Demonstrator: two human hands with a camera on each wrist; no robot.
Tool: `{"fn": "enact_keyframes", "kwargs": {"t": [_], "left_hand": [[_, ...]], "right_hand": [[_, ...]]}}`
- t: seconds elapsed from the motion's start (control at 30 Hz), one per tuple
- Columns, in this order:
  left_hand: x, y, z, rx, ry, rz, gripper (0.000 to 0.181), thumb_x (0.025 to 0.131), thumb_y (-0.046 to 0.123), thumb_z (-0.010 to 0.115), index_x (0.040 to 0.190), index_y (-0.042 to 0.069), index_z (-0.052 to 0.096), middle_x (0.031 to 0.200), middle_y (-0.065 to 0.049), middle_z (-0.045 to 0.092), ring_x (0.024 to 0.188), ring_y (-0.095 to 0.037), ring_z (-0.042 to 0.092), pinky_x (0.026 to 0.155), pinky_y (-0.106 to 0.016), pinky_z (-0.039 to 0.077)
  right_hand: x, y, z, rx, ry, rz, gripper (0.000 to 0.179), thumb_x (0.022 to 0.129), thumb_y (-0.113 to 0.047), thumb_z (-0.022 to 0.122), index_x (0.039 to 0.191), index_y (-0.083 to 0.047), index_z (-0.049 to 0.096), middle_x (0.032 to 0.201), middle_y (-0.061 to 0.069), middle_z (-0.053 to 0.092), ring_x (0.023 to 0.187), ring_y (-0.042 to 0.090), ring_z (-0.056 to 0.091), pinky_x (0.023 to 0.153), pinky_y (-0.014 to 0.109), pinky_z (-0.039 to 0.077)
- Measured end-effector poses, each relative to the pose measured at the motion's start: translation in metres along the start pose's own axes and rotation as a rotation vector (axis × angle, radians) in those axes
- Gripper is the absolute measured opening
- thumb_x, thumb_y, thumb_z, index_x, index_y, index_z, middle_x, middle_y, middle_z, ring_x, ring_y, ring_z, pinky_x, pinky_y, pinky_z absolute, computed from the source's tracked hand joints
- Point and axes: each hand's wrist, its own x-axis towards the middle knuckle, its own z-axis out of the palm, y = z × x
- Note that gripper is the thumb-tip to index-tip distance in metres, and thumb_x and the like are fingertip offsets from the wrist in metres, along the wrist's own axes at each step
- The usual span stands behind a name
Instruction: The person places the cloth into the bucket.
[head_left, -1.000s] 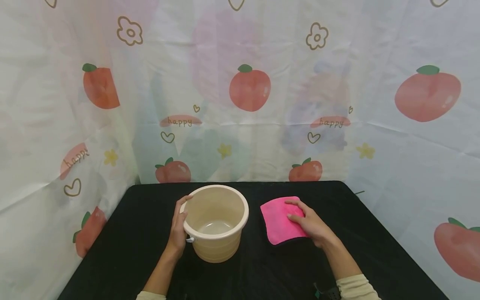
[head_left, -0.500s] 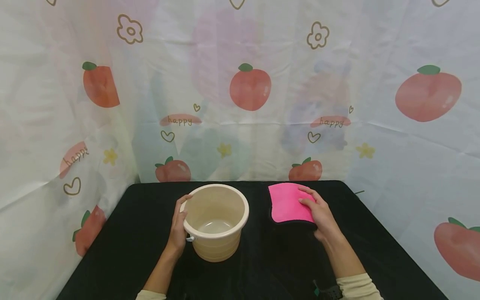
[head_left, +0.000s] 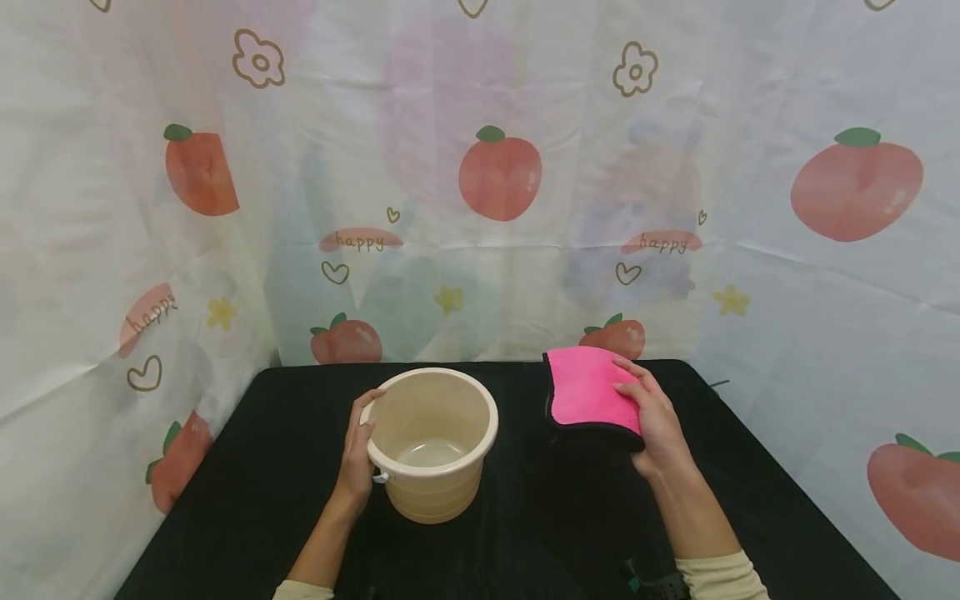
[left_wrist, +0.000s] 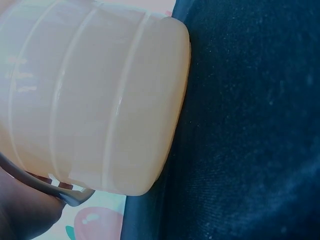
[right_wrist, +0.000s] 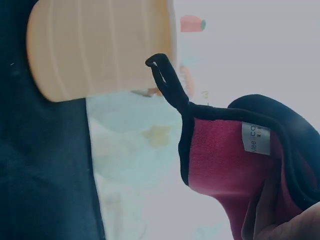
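A cream plastic bucket [head_left: 435,498] stands upright on the black table, and its visible inside holds nothing. My left hand [head_left: 356,467] grips its left side, fingertips over the rim. Beside that hand, the bucket's grey handle [left_wrist: 75,197] hangs down in the left wrist view. To the right of the bucket, my right hand [head_left: 663,433] holds a folded pink towel [head_left: 588,387] with black edging, raised over the table. A black hanging loop [right_wrist: 175,92] and a white label [right_wrist: 256,138] show on the towel in the right wrist view.
The black-covered table [head_left: 300,417] reaches back to a white curtain [head_left: 495,283] printed with fruit and flowers, which also hangs along both sides. A small dark object with a green part [head_left: 634,585] lies by the right sleeve [head_left: 720,575].
My right hand has lifted the pink towel up and away from the table, slightly to the right. The left hand and the bucket have stayed in place.
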Motion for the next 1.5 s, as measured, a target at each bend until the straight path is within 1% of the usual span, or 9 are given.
{"fn": "enact_keyframes", "kwargs": {"t": [0.23,0.47,0.67,0.87,1.0,1.27,1.4,1.5], "left_hand": [[0.0,0.0,-0.001,0.001,0.012,-0.007,0.048,0.105,0.014,0.023,0.15,0.007,0.038,0.151,-0.016,0.037,0.127,-0.038,0.041,0.102,-0.047,0.036],[0.0,0.001,0.0,-0.006,0.006,0.001,0.048,0.105,0.013,0.023,0.15,0.005,0.038,0.15,-0.017,0.038,0.124,-0.04,0.042,0.1,-0.047,0.038],[0.001,0.0,-0.001,-0.022,0.013,0.006,0.048,0.104,0.012,0.024,0.149,0.005,0.039,0.15,-0.017,0.038,0.125,-0.041,0.041,0.101,-0.049,0.037],[0.002,0.0,0.0,-0.018,0.003,0.001,0.048,0.104,0.013,0.024,0.15,0.006,0.039,0.15,-0.017,0.037,0.124,-0.038,0.042,0.1,-0.049,0.037],[0.0,0.0,0.0,-0.028,0.009,-0.005,0.048,0.104,0.012,0.025,0.15,0.006,0.039,0.15,-0.017,0.037,0.125,-0.037,0.042,0.101,-0.051,0.035],[0.0,0.0,0.001,-0.025,0.016,-0.006,0.049,0.103,0.012,0.025,0.149,0.006,0.039,0.15,-0.016,0.038,0.126,-0.037,0.042,0.101,-0.051,0.036],[0.0,0.001,0.001,-0.044,0.006,0.009,0.049,0.103,0.011,0.025,0.149,0.003,0.038,0.152,-0.018,0.037,0.128,-0.039,0.041,0.102,-0.048,0.037],[0.001,0.002,0.002,-0.044,0.003,0.009,0.049,0.103,0.01,0.025,0.149,0.002,0.038,0.152,-0.017,0.037,0.129,-0.039,0.041,0.103,-0.049,0.036]], "right_hand": [[-0.003,-0.012,0.013,0.031,-0.085,-0.069,0.051,0.112,-0.024,0.044,0.16,-0.015,0.032,0.157,0.002,0.03,0.138,0.018,0.037,0.103,0.026,0.043],[-0.005,-0.023,0.03,0.032,-0.11,-0.073,0.05,0.112,-0.024,0.043,0.16,-0.018,0.033,0.16,0.001,0.026,0.14,0.018,0.035,0.104,0.027,0.042],[-0.003,-0.027,0.045,0.062,-0.146,-0.075,0.049,0.111,-0.023,0.043,0.159,-0.016,0.034,0.158,0.001,0.03,0.137,0.018,0.038,0.103,0.027,0.043],[-0.001,-0.025,0.055,0.092,-0.188,-0.074,0.048,0.112,-0.021,0.04,0.159,-0.015,0.034,0.155,0.002,0.034,0.132,0.018,0.043,0.1,0.027,0.045],[0.002,-0.021,0.063,0.113,-0.221,-0.06,0.047,0.112,-0.02,0.038,0.158,-0.015,0.035,0.154,0.002,0.035,0.13,0.018,0.044,0.098,0.028,0.046],[0.006,-0.014,0.078,0.186,-0.311,-0.039,0.048,0.11,-0.017,0.034,0.159,-0.015,0.034,0.152,0.005,0.037,0.126,0.021,0.048,0.095,0.029,0.048],[0.006,-0.01,0.084,0.197,-0.325,-0.034,0.049,0.109,-0.015,0.034,0.158,-0.015,0.035,0.153,0.006,0.037,0.124,0.021,0.05,0.092,0.029,0.05],[0.007,-0.006,0.088,0.206,-0.325,-0.03,0.049,0.108,-0.013,0.034,0.157,-0.015,0.038,0.152,0.007,0.038,0.119,0.02,0.054,0.087,0.028,0.052]]}}
